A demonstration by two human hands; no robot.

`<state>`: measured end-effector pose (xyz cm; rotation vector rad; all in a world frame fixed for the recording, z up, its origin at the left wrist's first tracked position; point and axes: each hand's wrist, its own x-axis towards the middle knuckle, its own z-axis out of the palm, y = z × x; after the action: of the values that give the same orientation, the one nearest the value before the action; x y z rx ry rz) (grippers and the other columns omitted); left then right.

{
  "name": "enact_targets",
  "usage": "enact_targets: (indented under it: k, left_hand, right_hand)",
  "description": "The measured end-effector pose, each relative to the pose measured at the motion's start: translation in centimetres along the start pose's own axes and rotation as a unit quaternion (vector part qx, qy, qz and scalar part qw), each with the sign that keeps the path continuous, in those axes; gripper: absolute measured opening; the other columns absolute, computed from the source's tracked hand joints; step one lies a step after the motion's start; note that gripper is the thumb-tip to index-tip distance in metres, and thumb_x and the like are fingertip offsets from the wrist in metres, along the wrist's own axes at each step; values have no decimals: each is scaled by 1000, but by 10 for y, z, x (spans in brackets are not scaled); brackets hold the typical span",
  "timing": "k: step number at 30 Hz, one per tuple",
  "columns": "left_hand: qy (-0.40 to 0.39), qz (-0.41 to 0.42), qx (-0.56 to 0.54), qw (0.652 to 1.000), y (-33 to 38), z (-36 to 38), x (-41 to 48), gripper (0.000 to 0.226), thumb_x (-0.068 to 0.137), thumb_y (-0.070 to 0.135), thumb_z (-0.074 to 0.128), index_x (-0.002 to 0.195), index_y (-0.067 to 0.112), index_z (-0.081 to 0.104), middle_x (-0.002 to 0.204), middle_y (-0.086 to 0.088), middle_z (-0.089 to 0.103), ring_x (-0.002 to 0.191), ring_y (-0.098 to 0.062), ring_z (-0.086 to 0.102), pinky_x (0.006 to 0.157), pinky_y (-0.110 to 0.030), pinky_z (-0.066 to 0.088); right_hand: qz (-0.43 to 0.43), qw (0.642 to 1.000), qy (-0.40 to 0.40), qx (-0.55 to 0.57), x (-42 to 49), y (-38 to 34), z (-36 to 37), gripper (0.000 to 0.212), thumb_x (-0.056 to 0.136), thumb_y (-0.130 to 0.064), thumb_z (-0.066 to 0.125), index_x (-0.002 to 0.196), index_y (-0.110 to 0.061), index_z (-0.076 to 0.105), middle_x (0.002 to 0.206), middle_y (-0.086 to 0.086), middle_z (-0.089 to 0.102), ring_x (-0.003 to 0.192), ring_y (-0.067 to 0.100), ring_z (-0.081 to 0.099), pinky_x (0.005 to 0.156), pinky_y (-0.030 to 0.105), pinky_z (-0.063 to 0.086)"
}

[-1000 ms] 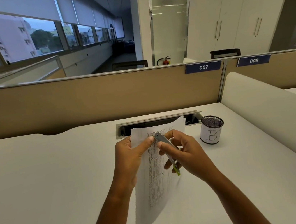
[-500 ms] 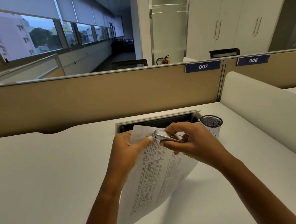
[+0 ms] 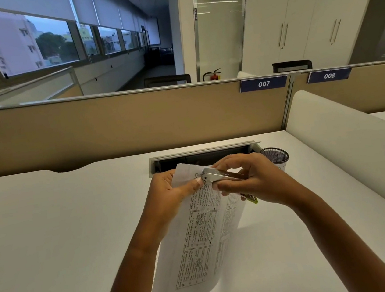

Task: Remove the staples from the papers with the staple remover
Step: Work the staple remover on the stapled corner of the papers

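Printed white papers (image 3: 207,246) hang above the white desk, held near their top left corner by my left hand (image 3: 168,195), thumb pressed on the page. My right hand (image 3: 247,180) grips a metal staple remover (image 3: 217,176) with a green-tipped handle end; its silver head sits on the top corner of the papers, just right of my left thumb. The staple itself is too small to make out.
A black mesh pen cup (image 3: 276,156) with a white label stands just behind my right hand. A cable slot (image 3: 202,155) is cut into the desk (image 3: 51,238) behind the papers. Beige partitions (image 3: 110,124) close off the back; a white divider (image 3: 348,149) runs along the right.
The papers swung from hanging edge-on to showing their printed face. My right hand turned the staple remover from steep to nearly level and pressed its head onto the top corner.
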<state>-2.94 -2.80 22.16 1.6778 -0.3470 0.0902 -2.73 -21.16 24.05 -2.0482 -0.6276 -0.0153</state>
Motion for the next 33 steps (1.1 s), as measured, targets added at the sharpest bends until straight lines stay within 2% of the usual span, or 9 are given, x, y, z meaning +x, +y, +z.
enact_targets:
  k: [5, 9, 11, 13, 19, 26, 29, 31, 33]
  left_hand:
    - [8, -2, -11, 1000, -6, 2, 2, 16, 80, 14, 59, 68, 23, 61, 53, 11, 66, 51, 1, 63, 43, -9, 48]
    - [31, 1, -4, 1000, -8, 5, 6, 15, 81, 15, 59, 69, 24, 60, 66, 4, 64, 52, -1, 63, 45, -12, 50]
    - [40, -2, 0, 999, -10, 6, 8, 14, 81, 17, 58, 69, 24, 60, 68, 2, 64, 58, -9, 64, 49, -18, 52]
    - [50, -12, -6, 999, -11, 7, 10, 12, 81, 18, 58, 70, 23, 60, 70, 1, 64, 65, -16, 62, 56, -25, 51]
    - [52, -55, -14, 997, -15, 6, 16, 8, 80, 21, 60, 72, 20, 60, 71, -1, 65, 69, -22, 61, 62, -32, 50]
    - [24, -84, 28, 996, -17, 2, 23, 16, 78, 30, 61, 82, 14, 58, 72, -3, 63, 69, -21, 59, 58, -28, 47]
    - [37, -88, 24, 995, -19, 3, 22, 11, 79, 29, 61, 76, 18, 59, 70, -1, 64, 67, -18, 60, 56, -24, 46]
    - [48, -89, 20, 995, -20, 4, 22, 9, 79, 28, 61, 73, 22, 58, 69, 0, 63, 66, -16, 59, 55, -24, 46]
    - [51, -91, 16, 994, -20, 4, 22, 9, 80, 28, 61, 72, 23, 57, 69, -1, 63, 68, -18, 59, 59, -27, 47]
  right_hand:
    - [10, 1000, 14, 3, 4, 6, 0, 9, 76, -22, 68, 85, -20, 67, 90, 8, 69, 73, 19, 69, 59, 28, 52]
    - [8, 999, 40, 3, 8, 11, 4, 7, 79, -18, 66, 81, -25, 65, 89, 18, 71, 69, 19, 70, 54, 32, 51]
    - [6, 998, 55, 1, 10, 14, 7, 7, 80, -17, 65, 81, -24, 64, 86, 15, 72, 65, 11, 70, 57, 41, 54]
    - [6, 998, 62, -4, 13, 17, 8, 5, 81, -18, 64, 85, -21, 64, 82, 8, 70, 63, 9, 69, 60, 41, 56]
    - [20, 997, 49, 47, 18, 21, 6, 6, 82, -18, 61, 85, -12, 65, 74, -1, 68, 60, 4, 69, 46, 15, 51]
    - [31, 998, 32, 34, 21, 23, 5, 10, 81, -21, 62, 86, -12, 65, 76, -2, 68, 63, 4, 69, 59, 23, 58]
    - [20, 999, 34, 24, 21, 26, 7, 6, 79, -17, 66, 85, -19, 67, 89, -12, 62, 71, 9, 68, 62, 20, 57]
    - [19, 999, 42, -15, 20, 28, 8, 15, 77, -19, 68, 91, -15, 69, 96, -20, 53, 81, 17, 66, 67, 26, 57]
    - [10, 997, 57, -57, 18, 29, 10, 24, 76, -22, 70, 97, -11, 69, 98, -24, 47, 87, 19, 64, 66, 22, 56]
